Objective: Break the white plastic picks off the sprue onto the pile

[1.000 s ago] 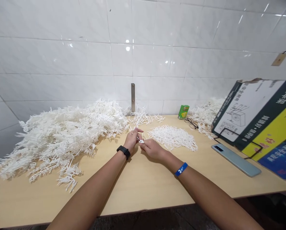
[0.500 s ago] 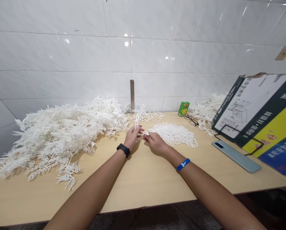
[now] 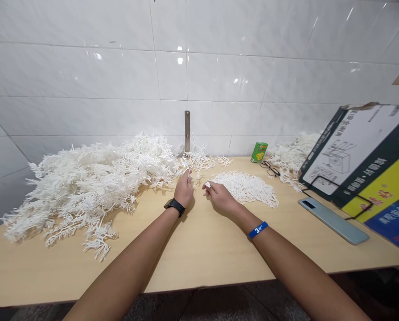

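Observation:
My left hand point(image 3: 184, 191) pinches a thin white branched plastic piece point(image 3: 186, 166), whose tip points up toward the wall. To its right, my right hand point(image 3: 222, 197) is closed with thumb and fingertips together on small white plastic pieces point(image 3: 207, 184); how many cannot be told. A large tangled heap of white branched plastic pieces point(image 3: 102, 178) lies left of my left hand. Just beyond the right hand spreads a flat pile of short white plastic pieces point(image 3: 249, 188). Sparser branched scraps point(image 3: 204, 159) lie behind both hands, near the wall.
A green box point(image 3: 259, 152) and black glasses point(image 3: 270, 168) sit at the back right. Another white heap point(image 3: 294, 151) lies behind a large printed carton point(image 3: 363, 156). A phone point(image 3: 333, 221) rests on the wooden table point(image 3: 206, 254) before it. A metal strip point(image 3: 187, 133) stands against the tiled wall.
My left hand has turned and moved slightly away from the right hand, toward the back scraps, its fingers now more closed. My right hand has stayed nearly in place, still pinching.

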A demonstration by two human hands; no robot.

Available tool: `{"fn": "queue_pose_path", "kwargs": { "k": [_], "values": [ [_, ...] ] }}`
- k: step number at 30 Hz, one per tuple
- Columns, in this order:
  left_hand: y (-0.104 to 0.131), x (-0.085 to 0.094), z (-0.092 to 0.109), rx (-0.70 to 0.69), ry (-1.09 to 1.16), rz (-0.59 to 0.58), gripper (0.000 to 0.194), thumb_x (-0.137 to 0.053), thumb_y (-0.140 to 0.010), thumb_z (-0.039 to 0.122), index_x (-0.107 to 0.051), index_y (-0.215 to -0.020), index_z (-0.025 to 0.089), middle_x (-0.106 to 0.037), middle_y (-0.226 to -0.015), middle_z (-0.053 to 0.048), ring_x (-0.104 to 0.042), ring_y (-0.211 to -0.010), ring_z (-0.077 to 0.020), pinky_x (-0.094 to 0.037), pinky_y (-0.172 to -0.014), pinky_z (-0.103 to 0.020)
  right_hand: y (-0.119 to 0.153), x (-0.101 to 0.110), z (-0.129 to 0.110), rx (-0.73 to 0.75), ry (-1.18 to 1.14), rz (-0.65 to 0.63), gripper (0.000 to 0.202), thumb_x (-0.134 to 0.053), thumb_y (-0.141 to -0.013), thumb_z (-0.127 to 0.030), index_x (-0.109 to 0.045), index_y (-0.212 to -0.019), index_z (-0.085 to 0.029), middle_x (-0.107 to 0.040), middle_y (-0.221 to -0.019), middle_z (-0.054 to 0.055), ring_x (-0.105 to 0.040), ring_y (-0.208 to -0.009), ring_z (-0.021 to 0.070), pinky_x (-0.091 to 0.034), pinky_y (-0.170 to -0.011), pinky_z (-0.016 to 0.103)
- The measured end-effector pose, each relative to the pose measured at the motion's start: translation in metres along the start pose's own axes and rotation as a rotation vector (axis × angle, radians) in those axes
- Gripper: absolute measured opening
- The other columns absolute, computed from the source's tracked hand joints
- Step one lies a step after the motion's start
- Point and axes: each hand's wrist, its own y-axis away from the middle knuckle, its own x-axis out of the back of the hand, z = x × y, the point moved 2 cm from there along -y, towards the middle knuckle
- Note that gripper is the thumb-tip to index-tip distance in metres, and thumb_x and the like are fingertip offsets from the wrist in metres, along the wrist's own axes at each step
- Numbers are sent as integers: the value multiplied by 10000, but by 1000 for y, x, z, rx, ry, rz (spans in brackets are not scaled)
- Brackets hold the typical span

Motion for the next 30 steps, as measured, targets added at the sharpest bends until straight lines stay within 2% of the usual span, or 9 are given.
{"fn": "queue_pose_path", "kwargs": {
  "k": [2, 4, 7, 10, 17, 22, 25, 28, 30],
  "values": [
    [1, 0, 1, 56, 54, -14, 381, -431, -926, 331, -576, -1240, 170, -608, -1264, -138, -646, -1002, -239, -525, -766, -339, -1, 0, 3, -12, 24, 0, 230, -358, -915, -255, -560, -829, -188, -582, -694, 3, -528, -648, 133, -356, -615, 247],
    [3, 0, 2, 118, 89, -21, 366, -460, -912, 397, -631, -1148, 174, -675, -1119, -122, -682, -804, -203, -517, -617, -287, -2, 0, 5, -26, 30, -7, 227, -358, -910, -245, -552, -806, -189, -587, -692, 4, -528, -649, 135, -354, -619, 247],
    [4, 2, 6, 187, 106, -32, 326, -521, -871, 424, -682, -948, 151, -705, -825, -85, -644, -588, -155, -477, -525, -250, -2, 0, 5, -34, 39, -16, 235, -354, -908, -242, -528, -758, -192, -589, -690, 6, -532, -655, 137, -356, -627, 247],
    [3, 2, 7, 256, 216, -33, 261, -587, -822, 385, -669, -817, 137, -675, -703, -58, -594, -518, -122, -448, -493, -226, -2, 0, 5, -41, 49, -24, 239, -351, -909, -244, -530, -760, -195, -593, -690, 5, -539, -665, 140, -360, -640, 248],
    [1, 0, 7, 322, 490, -45, 254, -657, -777, 367, -631, -851, 126, -709, -788, -85, -619, -575, -111, -488, -563, -227, -3, -1, 6, -31, 25, -42, 281, -371, -916, -279, -520, -698, -185, -592, -686, 12, -538, -671, 138, -376, -661, 254],
    [2, 2, 6, 414, 560, -19, 290, -608, -830, 392, -623, -923, 117, -724, -913, -127, -656, -620, -109, -511, -594, -222, 2, -3, -4, -71, -271, 69, 325, -391, -936, -433, -570, -837, -181, -558, -676, -4, -520, -612, 126, -391, -597, 249],
    [0, 6, 7, 399, 552, 40, 344, -571, -858, 403, -639, -1057, 131, -720, -994, -127, -658, -645, -99, -509, -591, -206, 3, -2, -6, -107, -374, 128, 366, -408, -924, -492, -580, -869, -174, -542, -674, -4, -502, -582, 120, -391, -562, 246],
    [-1, 10, 8, 367, 543, 87, 414, -540, -873, 444, -623, -1169, 166, -708, -1063, -122, -670, -725, -108, -513, -607, -199, 3, -1, -3, -96, -309, 119, 367, -404, -926, -474, -592, -862, -166, -549, -669, 5, -517, -595, 126, -394, -568, 245],
    [-1, 11, 9, 365, 546, 87, 442, -527, -875, 467, -615, -1197, 178, -698, -1102, -124, -675, -783, -121, -520, -626, -203, 2, 0, -1, -53, -187, 49, 302, -419, -920, -382, -610, -835, -164, -583, -689, 18, -546, -637, 138, -404, -603, 249]
  ]
}}
